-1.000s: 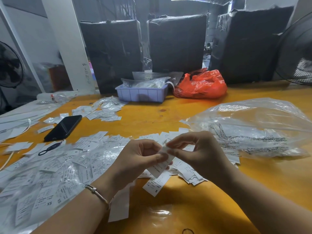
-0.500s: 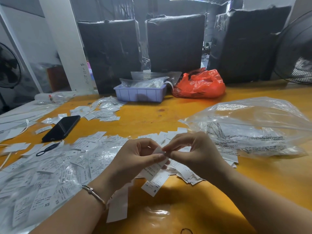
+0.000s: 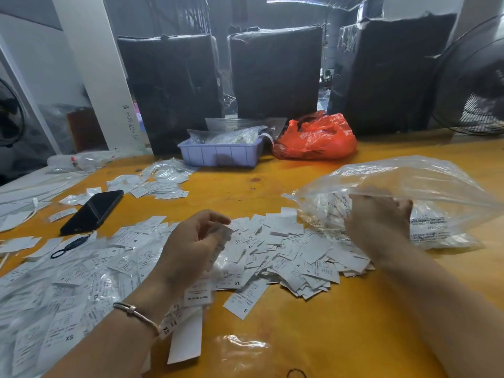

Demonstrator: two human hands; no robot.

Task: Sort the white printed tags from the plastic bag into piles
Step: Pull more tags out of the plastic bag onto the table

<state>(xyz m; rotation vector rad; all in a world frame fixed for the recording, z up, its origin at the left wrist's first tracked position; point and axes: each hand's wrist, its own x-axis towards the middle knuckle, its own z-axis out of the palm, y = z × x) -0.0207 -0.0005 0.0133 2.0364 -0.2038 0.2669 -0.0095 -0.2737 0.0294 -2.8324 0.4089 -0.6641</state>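
Roughly midway: tags [image 3: 286, 249] heaped loose on desk [image 3: 313, 323], more inside plastic bag [image 3: 425, 203]; left hand [image 3: 191, 249] pinches 1 blurred tag, right hand [image 3: 379, 222] grips bag's mouth, piles w/ sizes still mixed.

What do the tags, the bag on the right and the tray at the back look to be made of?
Tags: thin matte white paper or woven label stock, printed black; which one isn't clear.
Bag: clear glossy plastic film; it crinkles, shines and shows the tags inside.
Tray: rigid lavender moulded plastic, going by its ribbed wall and even colour.
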